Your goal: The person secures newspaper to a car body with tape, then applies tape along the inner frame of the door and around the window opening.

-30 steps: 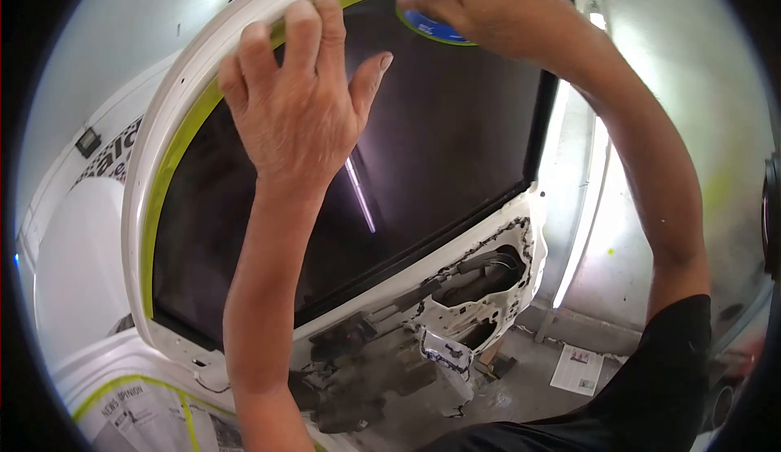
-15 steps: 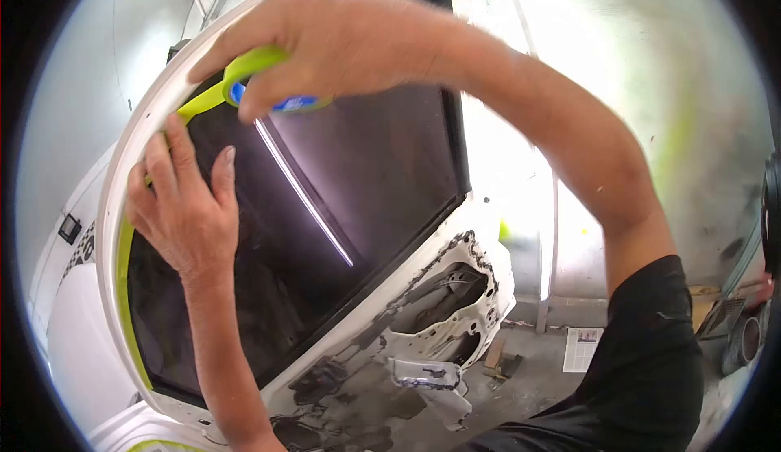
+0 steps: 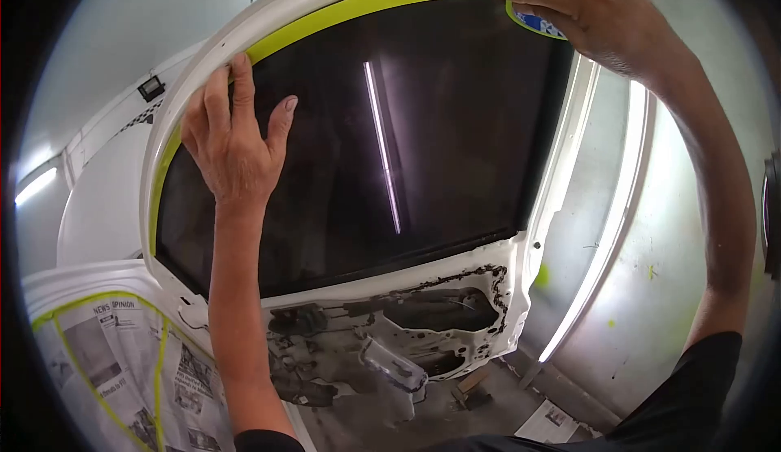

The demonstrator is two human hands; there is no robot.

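A white car door (image 3: pixel 521 265) fills the middle of the view, with dark window glass (image 3: pixel 325 151) in its upper part. Yellow-green masking tape (image 3: pixel 358 16) runs in a strip along the curved top and left edge of the window. My left hand (image 3: pixel 236 147) lies with its fingertips on the tape at the upper left, thumb spread away over the glass. At the upper right my right hand (image 3: pixel 598 13) grips the roll of masking tape (image 3: pixel 537 22), which has a blue label inside. The strip leads up to that roll, and the right index finger reaches along it.
At the lower left, newspaper (image 3: pixel 114 354) bordered with yellow-green tape covers a white car part (image 3: pixel 89 277). The door's lower inner panel is bare, with openings (image 3: pixel 447 310). A light tube (image 3: pixel 598 273) shows along the wall at right. A paper sheet (image 3: pixel 547 423) lies on the floor.
My right hand has moved right along the top of the window with the roll, and a longer strip now stretches between my hands. My left hand stays at the tape; the view has shifted.
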